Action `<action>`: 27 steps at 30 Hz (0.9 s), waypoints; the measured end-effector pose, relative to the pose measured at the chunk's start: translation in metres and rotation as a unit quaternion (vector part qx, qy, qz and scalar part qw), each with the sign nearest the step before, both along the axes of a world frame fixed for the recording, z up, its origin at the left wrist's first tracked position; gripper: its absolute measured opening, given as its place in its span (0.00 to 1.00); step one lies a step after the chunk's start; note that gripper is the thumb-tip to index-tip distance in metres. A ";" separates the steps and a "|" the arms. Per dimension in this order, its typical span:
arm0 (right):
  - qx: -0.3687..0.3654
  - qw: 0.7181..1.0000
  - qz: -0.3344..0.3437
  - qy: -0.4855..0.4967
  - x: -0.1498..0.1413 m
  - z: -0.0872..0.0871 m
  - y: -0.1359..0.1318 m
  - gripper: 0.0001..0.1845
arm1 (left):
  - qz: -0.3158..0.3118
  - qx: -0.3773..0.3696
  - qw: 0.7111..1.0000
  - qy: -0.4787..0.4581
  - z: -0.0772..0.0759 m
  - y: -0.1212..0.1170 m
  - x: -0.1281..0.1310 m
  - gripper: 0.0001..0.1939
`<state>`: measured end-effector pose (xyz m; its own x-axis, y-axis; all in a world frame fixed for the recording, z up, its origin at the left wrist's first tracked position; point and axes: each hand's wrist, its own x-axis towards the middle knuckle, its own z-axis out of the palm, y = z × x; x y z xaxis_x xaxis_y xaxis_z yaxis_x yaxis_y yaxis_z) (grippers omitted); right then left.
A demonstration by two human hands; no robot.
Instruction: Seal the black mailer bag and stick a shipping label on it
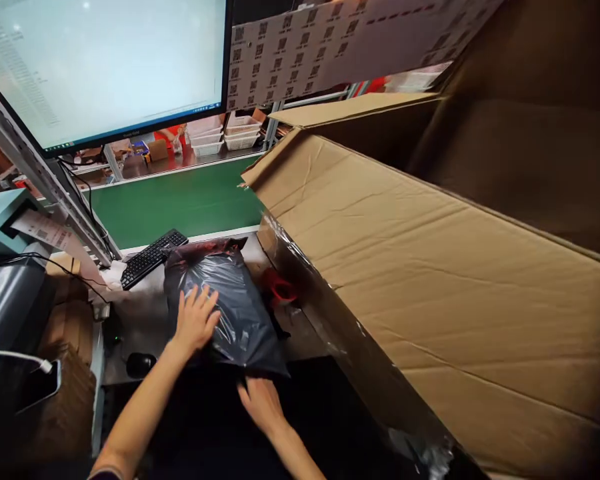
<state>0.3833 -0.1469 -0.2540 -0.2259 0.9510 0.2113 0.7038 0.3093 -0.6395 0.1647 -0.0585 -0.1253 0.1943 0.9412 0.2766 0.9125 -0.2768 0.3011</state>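
Note:
A dark, glossy plastic mailer bag [240, 320] lies on the metal table, bulging with contents I cannot see. My left hand [197, 322] rests on top of it, fingers spread and laid flat. At the bag's near edge is my right hand [264, 402]; its fingertips disappear beneath the plastic, so I cannot tell whether they grip it. Just right of the bag is a red roll [280, 290], possibly tape, blurred. Beyond the bag's far left corner sits a black keyboard [153, 257], and a black mouse [141, 365] is left of my left forearm.
A large open cardboard box [405, 267] fills the right side. Overhead left hangs a monitor [130, 67]. A label printer [10, 223] with a paper strip and a phone [43, 387] on a cable stand left. Behind the green panel [180, 200] are white baskets [243, 130].

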 end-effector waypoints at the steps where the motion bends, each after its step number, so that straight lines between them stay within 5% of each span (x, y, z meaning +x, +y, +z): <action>1: 0.021 0.999 0.015 0.025 0.008 0.005 -0.007 0.14 | 0.046 -0.034 0.998 0.008 0.008 0.014 -0.005 0.29; 4: 0.125 0.985 0.020 0.118 0.015 0.046 0.016 0.17 | 0.119 -0.127 0.985 0.019 0.018 0.054 -0.012 0.37; 7: 0.179 0.980 -0.011 0.088 -0.018 0.107 0.099 0.21 | 0.151 -0.157 0.976 0.023 0.014 0.086 -0.015 0.41; 10: 0.069 0.994 -0.025 -0.080 -0.064 0.138 0.187 0.28 | 0.179 -0.171 0.969 0.020 0.003 0.107 -0.013 0.39; 14: -0.028 0.978 -0.003 -0.208 -0.080 0.110 0.236 0.31 | 0.197 -0.182 0.963 0.019 -0.023 0.118 0.001 0.37; 20: 0.003 0.970 -0.022 -0.242 -0.054 0.047 0.229 0.29 | 0.197 -0.151 0.968 0.049 -0.066 0.116 0.027 0.37; 24: 0.010 0.970 -0.028 -0.242 -0.060 0.043 0.239 0.28 | 0.191 -0.150 0.968 0.055 -0.075 0.127 0.030 0.38; 27: -0.019 0.971 -0.008 -0.238 -0.063 0.060 0.252 0.28 | 0.188 -0.181 0.964 0.043 -0.061 0.139 0.022 0.38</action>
<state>0.3201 0.1054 -0.1944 -0.2743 0.9603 0.0511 0.9273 0.2782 -0.2505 0.1871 0.0808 -0.1864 -0.1721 0.9814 -0.0852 0.9538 0.1876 0.2347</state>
